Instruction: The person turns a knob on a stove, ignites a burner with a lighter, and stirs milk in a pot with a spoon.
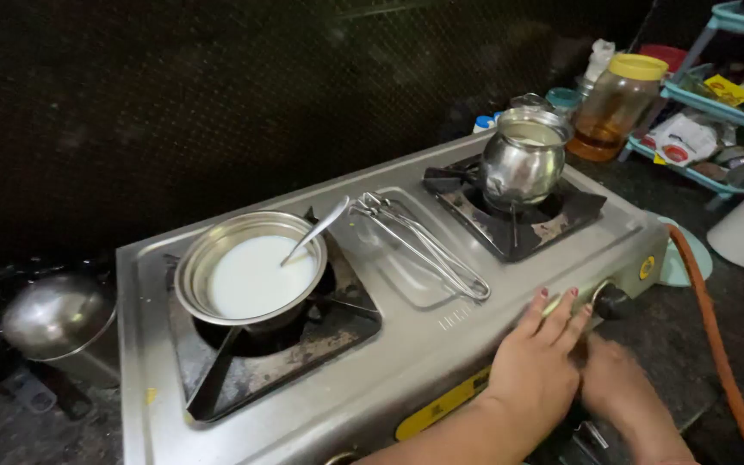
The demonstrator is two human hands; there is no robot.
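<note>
— Steel everywhere: we see a two-burner stove (406, 344) filling the middle of the head view, on a dark bench (716, 405). Where do our hands sit?

— Lower right of the frame. Our left hand (536, 362) lies flat on the stove's front edge, fingers together and gripping nothing, seemingly to steady it. Our right hand (617, 387) reaches under toward the black knob (610, 301); we cannot tell whether its grip is closed.

— And the pots?

— A pan of white liquid (251, 271) with a spoon (313, 231) leaning inside sits on the left burner; a small steel pot (523, 159) on the right burner, above that knob. Tongs (424, 245) lie between them, handy to both.
</note>
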